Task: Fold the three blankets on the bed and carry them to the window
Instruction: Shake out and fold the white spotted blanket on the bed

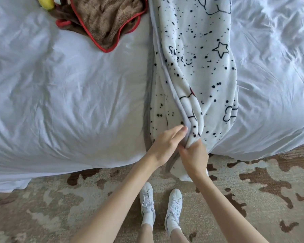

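Observation:
A white blanket (197, 64) printed with black dots and stars, edged in grey, lies in a long strip across the bed (65, 95) and hangs over its near edge. My right hand (194, 157) is closed around a bunched end of it at the bed's edge. Just to the left, my left hand (167, 142) pinches the grey border between thumb and fingers. A brown fuzzy blanket with red trim (107, 20) lies crumpled at the far side of the bed, left of the white one. A bit of yellow fabric (46, 2) shows at the top left.
The bed is covered by a rumpled white duvet. I stand at its near edge in white sneakers (147, 199) on a beige carpet with brown patches (253, 199).

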Action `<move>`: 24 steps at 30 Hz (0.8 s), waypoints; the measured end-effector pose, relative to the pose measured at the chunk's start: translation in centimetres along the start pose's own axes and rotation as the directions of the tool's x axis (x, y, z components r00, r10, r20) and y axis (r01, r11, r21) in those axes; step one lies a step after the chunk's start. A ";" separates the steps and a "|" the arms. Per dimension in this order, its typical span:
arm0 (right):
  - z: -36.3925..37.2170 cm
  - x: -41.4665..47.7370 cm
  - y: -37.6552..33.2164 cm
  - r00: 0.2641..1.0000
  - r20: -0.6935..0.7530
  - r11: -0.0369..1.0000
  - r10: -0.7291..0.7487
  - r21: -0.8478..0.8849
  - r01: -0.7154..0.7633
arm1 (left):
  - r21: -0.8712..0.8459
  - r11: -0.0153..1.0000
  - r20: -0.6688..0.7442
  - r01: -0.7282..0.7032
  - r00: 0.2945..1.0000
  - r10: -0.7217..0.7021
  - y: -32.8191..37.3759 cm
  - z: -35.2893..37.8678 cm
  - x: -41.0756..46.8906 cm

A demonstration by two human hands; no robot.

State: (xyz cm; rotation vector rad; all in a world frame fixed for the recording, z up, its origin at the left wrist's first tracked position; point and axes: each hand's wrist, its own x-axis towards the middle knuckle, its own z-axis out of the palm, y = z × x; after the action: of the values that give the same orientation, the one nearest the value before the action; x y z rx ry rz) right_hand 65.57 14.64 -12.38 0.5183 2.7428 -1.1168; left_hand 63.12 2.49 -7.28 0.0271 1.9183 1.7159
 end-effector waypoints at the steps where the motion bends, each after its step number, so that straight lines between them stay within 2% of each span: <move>1: -0.2 0.2 0.2 1.000 -0.024 1.000 0.019 0.004 -0.019 | 0.024 1.000 -0.029 -0.001 1.000 0.002 -0.2 -0.5 0.3; 2: -0.5 0.3 0.5 0.999 -0.042 1.000 0.029 0.008 -0.029 | 0.055 0.998 -0.119 0.002 0.993 0.004 -0.7 -1.0 0.5; 3: -0.7 0.3 0.8 0.998 -0.053 0.999 0.032 0.010 -0.032 | 0.083 0.996 -0.275 0.016 0.961 0.008 -1.5 -1.5 0.9; 4: -1.0 0.2 1.0 0.998 -0.061 0.999 0.029 0.015 -0.028 | 0.121 0.991 -0.464 0.053 0.886 0.009 -2.2 -2.1 1.4; 5: -1.2 0.1 1.2 0.998 -0.067 1.000 0.023 0.023 -0.022 | 0.136 0.983 -0.633 0.119 0.774 -0.006 -3.1 -2.8 1.8; 6: -1.4 -0.1 1.4 0.997 -0.071 1.000 0.011 0.030 -0.009 | 0.112 0.975 -0.744 0.192 0.667 -0.046 -3.8 -3.3 2.2; 7: -1.6 -0.2 1.6 0.997 -0.077 0.999 -0.006 0.033 0.009 | 0.076 0.965 -0.792 0.249 0.603 -0.094 -4.2 -3.8 2.7; 8: -1.7 -0.4 1.7 0.996 -0.084 0.999 -0.025 0.034 0.028 | 0.058 0.954 -0.796 0.294 0.591 -0.134 -4.5 -4.1 3.2; 10: -1.9 -0.7 1.7 0.995 -0.086 0.998 -0.057 0.028 0.059 | 0.085 0.942 -0.724 0.325 0.669 -0.166 -5.0 -4.7 4.4; 12: -1.9 -1.0 1.5 0.994 -0.070 0.996 -0.083 0.019 0.085 | 0.104 0.957 -0.622 0.273 0.768 -0.151 -5.2 -5.3 4.9; 14: -1.8 -1.4 1.2 0.990 -0.066 0.992 -0.124 -0.008 0.124 | 0.137 0.977 -0.596 0.161 0.802 -0.049 -5.2 -5.9 4.5; 16: -1.6 -1.9 0.8 0.982 -0.072 0.984 -0.176 -0.036 0.174 | 0.208 0.976 -0.618 0.058 0.781 0.086 -5.0 -6.3 3.2; 19: -0.8 -2.8 0.1 0.969 -0.058 0.968 -0.240 -0.088 0.234 | 0.374 0.927 -0.629 0.008 0.737 0.247 -5.0 -6.7 1.4; 24: -0.2 -3.7 -1.1 0.963 -0.112 0.965 -0.245 -0.128 0.231 | 0.528 0.846 -0.645 -0.073 0.614 0.455 -2.9 -7.3 0.8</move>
State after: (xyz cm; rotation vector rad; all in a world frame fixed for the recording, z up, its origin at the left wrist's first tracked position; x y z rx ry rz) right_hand 68.63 13.08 -10.63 0.2567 3.0232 -0.9967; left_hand 60.45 -4.38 -10.13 -0.2830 3.0785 1.5205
